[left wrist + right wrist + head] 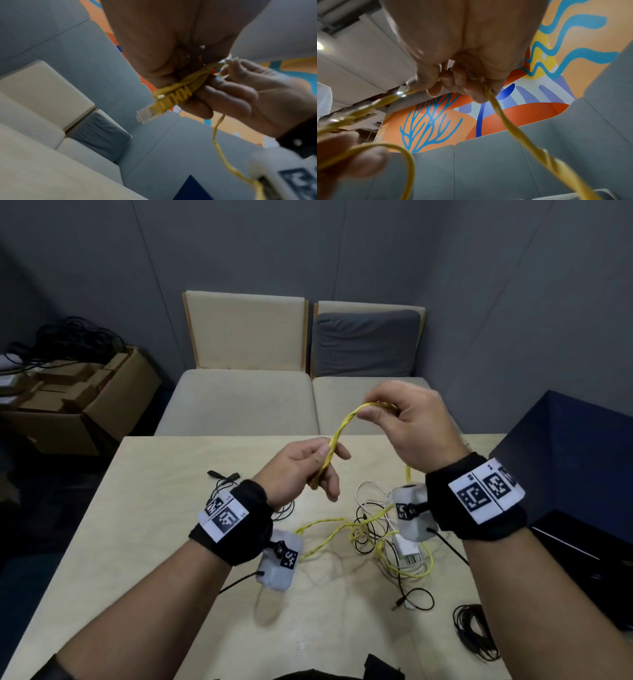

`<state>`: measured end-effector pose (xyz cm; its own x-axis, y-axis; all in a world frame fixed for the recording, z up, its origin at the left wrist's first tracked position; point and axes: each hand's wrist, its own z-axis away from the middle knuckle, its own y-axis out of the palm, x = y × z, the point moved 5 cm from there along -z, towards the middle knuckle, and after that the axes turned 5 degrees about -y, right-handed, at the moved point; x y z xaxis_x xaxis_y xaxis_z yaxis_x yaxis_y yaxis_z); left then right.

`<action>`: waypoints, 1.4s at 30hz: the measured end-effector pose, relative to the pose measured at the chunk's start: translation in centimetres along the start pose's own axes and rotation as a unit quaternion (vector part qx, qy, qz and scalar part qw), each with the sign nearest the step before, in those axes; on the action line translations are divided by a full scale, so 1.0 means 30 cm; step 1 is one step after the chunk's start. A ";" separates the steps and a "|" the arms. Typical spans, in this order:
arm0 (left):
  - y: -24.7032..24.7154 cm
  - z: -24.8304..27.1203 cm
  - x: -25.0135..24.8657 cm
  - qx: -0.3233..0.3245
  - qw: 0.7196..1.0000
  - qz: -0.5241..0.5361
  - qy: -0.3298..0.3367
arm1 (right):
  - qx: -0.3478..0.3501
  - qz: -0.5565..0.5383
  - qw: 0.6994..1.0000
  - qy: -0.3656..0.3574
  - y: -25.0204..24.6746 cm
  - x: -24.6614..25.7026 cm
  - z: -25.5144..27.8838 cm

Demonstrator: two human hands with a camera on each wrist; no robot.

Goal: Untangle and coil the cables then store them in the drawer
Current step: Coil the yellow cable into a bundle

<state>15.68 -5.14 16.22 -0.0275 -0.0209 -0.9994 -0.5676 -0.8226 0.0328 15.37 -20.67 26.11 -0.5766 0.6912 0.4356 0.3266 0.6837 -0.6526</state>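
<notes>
Both hands are raised above the table, left hand and right hand each apparently pinching the yellow cable.

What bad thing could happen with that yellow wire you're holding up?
The yellow cable, pinched by the left hand and right hand, runs down into the tangle on the table. Pulling might tighten knots, or drag the white charger along.
</notes>
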 end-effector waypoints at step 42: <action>-0.191 -0.026 -0.136 -0.214 0.886 0.373 0.171 | 0.229 -0.200 0.901 0.310 0.305 -0.144 0.324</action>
<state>19.69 -0.79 20.11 0.0291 -0.7613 -0.6477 -0.1300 -0.6454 0.7527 13.56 -19.67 12.23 -0.0046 0.5057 0.8627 -0.2403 0.8369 -0.4919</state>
